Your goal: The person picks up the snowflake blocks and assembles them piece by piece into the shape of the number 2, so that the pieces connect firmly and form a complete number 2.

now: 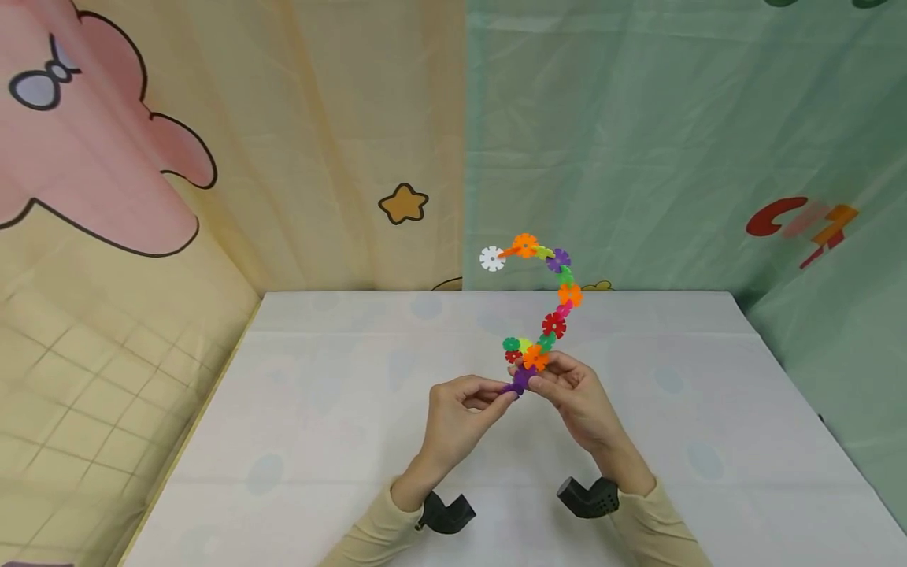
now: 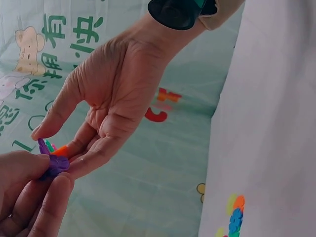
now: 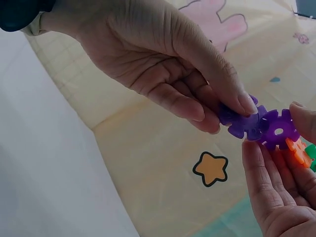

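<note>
A chain of flower-shaped plastic snowflake discs in several colours rises from the hands and curves left, ending in a white disc. My left hand pinches a purple snowflake disc between thumb and fingers. The right hand pinches another purple disc at the chain's lower end, beside an orange disc. Both purple discs meet edge to edge in the right wrist view. Green, yellow-green and red discs show just behind the right fingers.
Below the hands stretches a white table. Behind it hang a beige curtain and a green curtain. More joined discs, orange, blue and yellow, show at the lower right of the left wrist view. Black wrist cameras sit on both wrists.
</note>
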The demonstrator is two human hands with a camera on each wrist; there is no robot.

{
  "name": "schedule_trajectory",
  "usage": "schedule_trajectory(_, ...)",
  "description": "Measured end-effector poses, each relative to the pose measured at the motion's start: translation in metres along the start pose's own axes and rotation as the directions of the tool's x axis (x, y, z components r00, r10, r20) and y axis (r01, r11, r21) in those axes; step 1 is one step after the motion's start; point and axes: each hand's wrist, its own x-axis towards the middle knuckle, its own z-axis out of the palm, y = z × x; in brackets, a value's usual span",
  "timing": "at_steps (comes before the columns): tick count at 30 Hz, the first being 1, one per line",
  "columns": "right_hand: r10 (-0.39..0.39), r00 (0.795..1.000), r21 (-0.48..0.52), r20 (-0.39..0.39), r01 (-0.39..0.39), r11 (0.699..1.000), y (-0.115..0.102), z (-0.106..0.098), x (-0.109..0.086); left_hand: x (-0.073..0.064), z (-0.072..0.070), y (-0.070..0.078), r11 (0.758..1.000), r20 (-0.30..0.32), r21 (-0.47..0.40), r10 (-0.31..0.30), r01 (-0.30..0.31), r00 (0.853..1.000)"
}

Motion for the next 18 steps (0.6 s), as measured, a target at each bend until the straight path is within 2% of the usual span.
schedule_trajectory(3,-0.016,0.999,0.042,0.038,0.015,0.999,0.001,0.001,0.0,-0.003,0.002,-0.01,0.996,-0.023,0.03,0.088,-0.087,0.996)
schedule_trajectory(7,-0.032,0.996,0.094,0.087,0.024,0.995,0.0,0.0,0.0,-0.008,0.005,-0.024,0.981,-0.026,0.061,0.187,-0.185,0.982)
schedule_trajectory(9,-0.037,0.993,0.11,0.109,0.025,0.994,-0.001,0.0,0.001,-0.009,0.006,-0.028,0.967,-0.022,0.081,0.244,-0.241,0.97)
schedule_trajectory(13,-0.04,0.99,0.12,0.137,0.024,0.993,-0.002,0.0,0.001,-0.009,0.006,-0.03,0.922,-0.011,0.147,0.363,-0.357,0.932)
schedule_trajectory(16,-0.037,0.988,0.124,0.152,0.018,0.992,-0.003,-0.001,0.001,-0.009,0.006,-0.03,0.894,-0.002,0.188,0.414,-0.406,0.91)
schedule_trajectory(18,-0.03,0.986,0.13,0.162,0.009,0.992,-0.003,-0.002,0.001,-0.009,0.006,-0.03,0.882,0.002,0.204,0.433,-0.424,0.901)
